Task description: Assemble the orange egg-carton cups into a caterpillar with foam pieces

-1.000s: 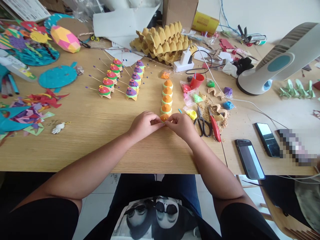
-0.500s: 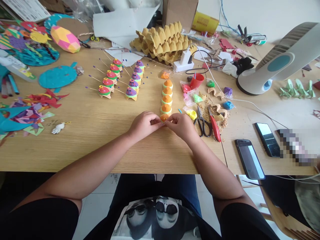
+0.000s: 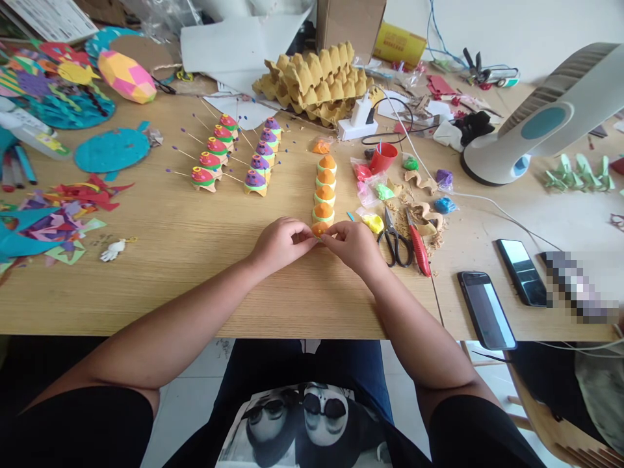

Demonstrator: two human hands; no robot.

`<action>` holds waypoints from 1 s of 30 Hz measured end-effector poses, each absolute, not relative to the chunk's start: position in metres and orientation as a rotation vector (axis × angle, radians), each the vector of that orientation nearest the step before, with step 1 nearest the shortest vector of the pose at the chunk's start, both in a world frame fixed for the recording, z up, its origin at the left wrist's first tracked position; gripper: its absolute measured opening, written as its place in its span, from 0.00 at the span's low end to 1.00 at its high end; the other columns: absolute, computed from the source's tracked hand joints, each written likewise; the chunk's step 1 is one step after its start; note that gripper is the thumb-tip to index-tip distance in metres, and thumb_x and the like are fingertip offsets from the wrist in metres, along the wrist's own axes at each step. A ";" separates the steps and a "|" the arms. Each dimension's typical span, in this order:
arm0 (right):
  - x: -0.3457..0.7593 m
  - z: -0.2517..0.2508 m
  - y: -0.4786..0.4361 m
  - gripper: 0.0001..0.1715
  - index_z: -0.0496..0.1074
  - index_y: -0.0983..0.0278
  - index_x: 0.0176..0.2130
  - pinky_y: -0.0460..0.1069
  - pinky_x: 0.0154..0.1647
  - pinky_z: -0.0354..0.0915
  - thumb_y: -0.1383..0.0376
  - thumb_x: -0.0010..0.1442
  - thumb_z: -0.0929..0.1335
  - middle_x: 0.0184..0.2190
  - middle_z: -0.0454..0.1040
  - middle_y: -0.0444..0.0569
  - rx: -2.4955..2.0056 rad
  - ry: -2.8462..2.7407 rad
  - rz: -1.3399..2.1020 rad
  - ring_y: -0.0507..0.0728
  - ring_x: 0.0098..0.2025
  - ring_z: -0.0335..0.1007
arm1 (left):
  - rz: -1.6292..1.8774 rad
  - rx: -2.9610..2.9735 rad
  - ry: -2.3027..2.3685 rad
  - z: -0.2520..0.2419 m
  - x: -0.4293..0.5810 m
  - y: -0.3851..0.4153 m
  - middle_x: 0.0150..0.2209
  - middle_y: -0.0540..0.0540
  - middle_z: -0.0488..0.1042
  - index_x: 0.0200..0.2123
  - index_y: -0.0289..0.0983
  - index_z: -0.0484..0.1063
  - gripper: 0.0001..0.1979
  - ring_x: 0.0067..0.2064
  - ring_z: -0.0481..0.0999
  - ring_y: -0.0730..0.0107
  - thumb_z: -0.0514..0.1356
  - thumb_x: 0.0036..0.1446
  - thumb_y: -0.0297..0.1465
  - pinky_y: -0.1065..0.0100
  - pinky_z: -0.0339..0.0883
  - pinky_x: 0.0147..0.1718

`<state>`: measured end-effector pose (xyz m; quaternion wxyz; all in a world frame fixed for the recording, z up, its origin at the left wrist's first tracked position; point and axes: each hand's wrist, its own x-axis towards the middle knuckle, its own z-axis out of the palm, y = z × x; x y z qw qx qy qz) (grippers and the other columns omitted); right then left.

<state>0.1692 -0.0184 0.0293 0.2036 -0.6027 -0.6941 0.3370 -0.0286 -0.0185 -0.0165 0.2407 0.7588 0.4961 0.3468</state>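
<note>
A wooden table (image 3: 170, 286), crowded with craft materials along its back and sides, is set against a pale wall. At its middle stands the orange-capped row (image 3: 324, 193), a line of small domes running away from the person; all places are given from it.

At the near end of this row, thumb and forefinger are brought together on both the left hand (image 3: 283, 246) and the right hand (image 3: 358, 247), the tips almost meeting at the front dome. Whether a small piece is pinched between them cannot be told. Tiny marks seem to show on that dome.

Just to the right of the row, yellow clay (image 3: 373, 223), scissors (image 3: 394, 246) and a red-handled cutter (image 3: 420, 251) are laid; a red cup (image 3: 383, 158) is placed farther back on that side. Orange clay (image 3: 322, 147) is left just beyond its far end, with egg cartons (image 3: 312, 78) stacked behind. Well to its left, a purple-topped row (image 3: 264, 149) and a red-topped row (image 3: 211, 160) are lined up.

Orange caps over pale bands are already in place. Both left-hand rows are fitted with blue-tipped sticks (image 3: 183, 130); none are seen on the orange one, so it may be judged less complete, with front detailing apparently in hand.

Compared with the frame a second ago, almost nothing is changed: the hands are kept at the same dome.
</note>
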 end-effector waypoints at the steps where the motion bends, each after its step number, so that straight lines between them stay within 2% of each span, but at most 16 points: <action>1: 0.169 0.029 -0.018 0.12 0.81 0.63 0.34 0.49 0.29 0.50 0.58 0.58 0.71 0.21 0.68 0.41 -1.682 -1.938 0.939 0.49 0.24 0.56 | 0.948 2.077 1.358 -0.016 -0.028 -0.019 0.29 0.48 0.77 0.28 0.39 0.76 0.11 0.33 0.73 0.67 0.66 0.60 0.39 0.65 0.64 0.35; 10: 0.169 0.031 -0.019 0.11 0.81 0.63 0.34 0.49 0.29 0.50 0.57 0.58 0.72 0.22 0.68 0.41 -1.692 -1.961 0.924 0.50 0.25 0.57 | 0.930 2.074 1.371 -0.014 -0.027 -0.019 0.28 0.48 0.77 0.28 0.39 0.76 0.13 0.32 0.73 0.67 0.66 0.60 0.41 0.65 0.64 0.34; 30: 0.170 0.034 -0.021 0.09 0.76 0.62 0.32 0.49 0.30 0.49 0.58 0.59 0.72 0.23 0.70 0.42 -1.707 -2.032 0.795 0.51 0.27 0.59 | 0.934 2.079 1.379 -0.017 -0.028 -0.018 0.28 0.49 0.77 0.28 0.39 0.76 0.11 0.32 0.73 0.67 0.66 0.59 0.39 0.65 0.64 0.33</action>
